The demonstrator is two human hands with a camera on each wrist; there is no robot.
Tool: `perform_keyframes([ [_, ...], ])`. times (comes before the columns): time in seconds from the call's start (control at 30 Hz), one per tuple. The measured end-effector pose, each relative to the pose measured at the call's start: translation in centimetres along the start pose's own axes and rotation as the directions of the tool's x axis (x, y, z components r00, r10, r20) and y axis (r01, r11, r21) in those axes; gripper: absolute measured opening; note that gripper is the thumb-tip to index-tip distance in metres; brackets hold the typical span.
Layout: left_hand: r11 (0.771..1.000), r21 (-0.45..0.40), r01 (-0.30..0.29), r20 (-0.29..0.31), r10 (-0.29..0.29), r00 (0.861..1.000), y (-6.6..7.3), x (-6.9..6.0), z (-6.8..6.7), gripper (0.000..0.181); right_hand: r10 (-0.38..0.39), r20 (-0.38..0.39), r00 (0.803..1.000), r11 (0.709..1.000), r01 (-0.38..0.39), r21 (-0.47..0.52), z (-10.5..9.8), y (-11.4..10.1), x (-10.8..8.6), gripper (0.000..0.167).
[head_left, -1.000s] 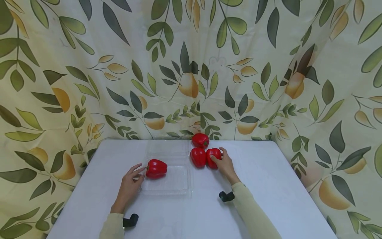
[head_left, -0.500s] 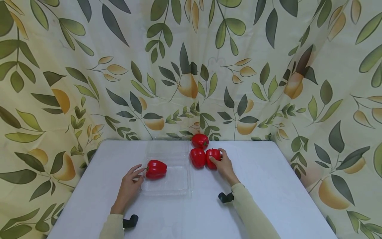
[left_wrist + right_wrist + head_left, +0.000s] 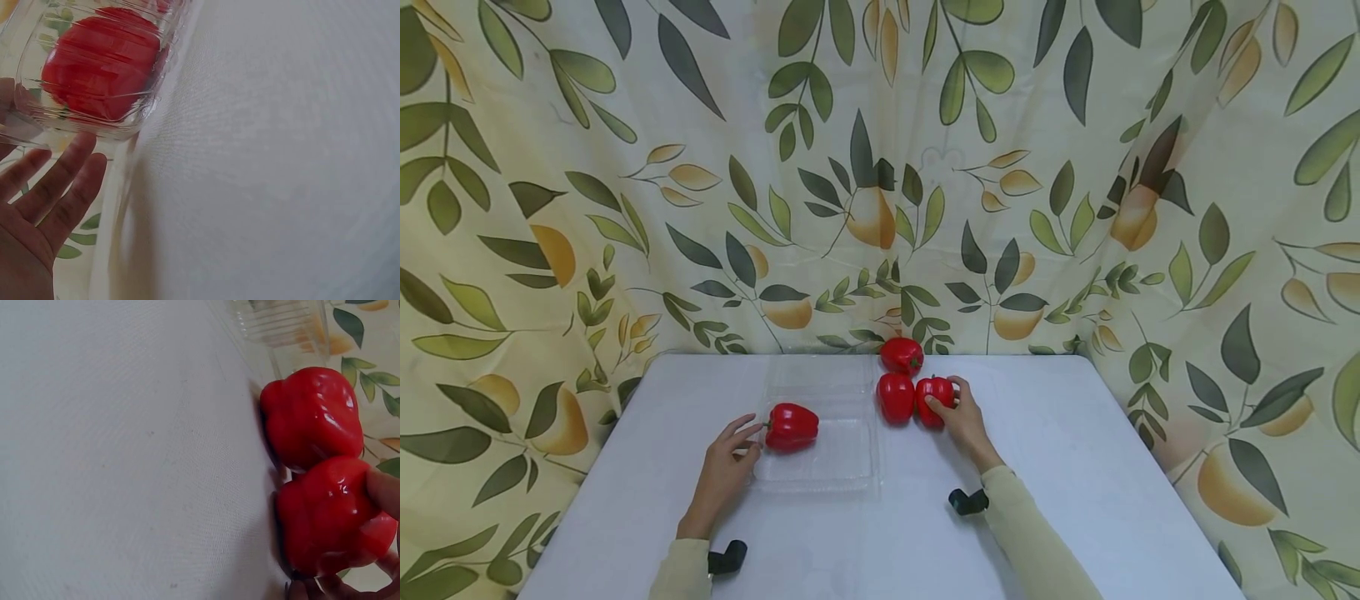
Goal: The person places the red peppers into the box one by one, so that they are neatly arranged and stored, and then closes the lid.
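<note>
In the head view, my right hand [image 3: 964, 422] grips a red bell pepper [image 3: 929, 390] standing stem-up, its thumb across the near face. Another red pepper [image 3: 895, 397] stands against it on the left; a third pepper [image 3: 901, 356] lies behind them, stem toward the front right. My left hand [image 3: 724, 467] holds the left rim of a clear plastic container [image 3: 842, 486]. In the left wrist view, one digit shows through the plastic while other fingers [image 3: 74, 203] stretch straight outside it. One red pepper [image 3: 792, 427] lies on its side in the container, stem pointing left.
The container's clear lid [image 3: 820, 371] lies folded back toward the rear edge. A white cloth covers the table [image 3: 917, 533]. Leaf-and-fruit patterned fabric [image 3: 880, 208] hangs behind and at both sides. Black devices [image 3: 968, 502] are worn on both wrists.
Hands and peppers keep the same places relative to each other. The head view has shifted very slightly.
</note>
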State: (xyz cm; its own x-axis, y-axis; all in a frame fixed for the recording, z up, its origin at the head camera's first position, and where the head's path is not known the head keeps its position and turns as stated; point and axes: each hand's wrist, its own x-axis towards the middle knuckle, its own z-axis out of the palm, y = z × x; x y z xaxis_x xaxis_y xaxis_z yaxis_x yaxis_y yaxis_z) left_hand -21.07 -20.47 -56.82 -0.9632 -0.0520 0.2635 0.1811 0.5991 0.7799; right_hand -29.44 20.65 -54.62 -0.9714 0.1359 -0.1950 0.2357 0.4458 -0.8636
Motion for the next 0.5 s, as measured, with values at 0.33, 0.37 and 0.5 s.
perform_keyframes([
  [0.33,1.0,0.004,0.02,0.011,-0.02,1.0,0.29,-0.17,-0.11,0.035,-0.033,-0.03,0.999,0.999,0.033,0.021,-0.53,-0.21,-0.44,0.081],
  [0.37,1.0,0.004,0.023,0.012,-0.023,1.0,0.3,-0.17,-0.1,0.035,-0.037,-0.033,0.999,0.999,0.038,0.023,-0.61,-0.31,-0.54,0.08],
  [0.5,1.0,0.006,0.02,0.012,-0.02,1.0,0.36,-0.17,-0.11,0.035,-0.044,-0.042,0.998,0.998,0.045,0.034,-0.83,-0.68,-0.81,0.08],
])
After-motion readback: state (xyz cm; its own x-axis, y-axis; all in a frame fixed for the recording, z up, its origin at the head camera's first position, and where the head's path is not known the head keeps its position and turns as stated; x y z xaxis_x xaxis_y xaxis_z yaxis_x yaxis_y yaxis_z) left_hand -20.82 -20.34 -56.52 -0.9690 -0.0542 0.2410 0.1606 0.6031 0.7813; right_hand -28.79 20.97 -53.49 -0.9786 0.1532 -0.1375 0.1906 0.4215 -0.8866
